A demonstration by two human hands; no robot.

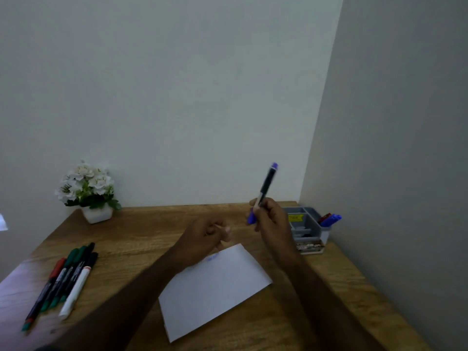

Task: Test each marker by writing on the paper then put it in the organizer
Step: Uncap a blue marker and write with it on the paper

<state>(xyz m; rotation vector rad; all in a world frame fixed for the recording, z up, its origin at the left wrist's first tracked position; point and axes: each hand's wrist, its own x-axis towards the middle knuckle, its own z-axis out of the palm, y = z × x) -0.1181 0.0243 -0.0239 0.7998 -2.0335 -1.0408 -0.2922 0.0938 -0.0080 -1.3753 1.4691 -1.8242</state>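
On wooden desk [141, 231] in pale corner, right hand [271, 219] gripping blue marker [266, 188], left hand [205, 236] loosely curled, empty, above paper [215, 287].

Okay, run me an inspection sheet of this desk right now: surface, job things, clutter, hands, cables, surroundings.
Surface: wooden desk, set in a wall corner.
Job's things: white paper with a faint blue scribble near its far edge; blue marker held up; row of markers lying at left; grey organizer at right, with blue and red markers in it.
Clutter: white flower pot at the back left.
Hands: right hand grips the blue marker; left hand curled above the paper's far edge, contents unclear.
Cables: nothing seen.
Surroundings: plain pale walls.
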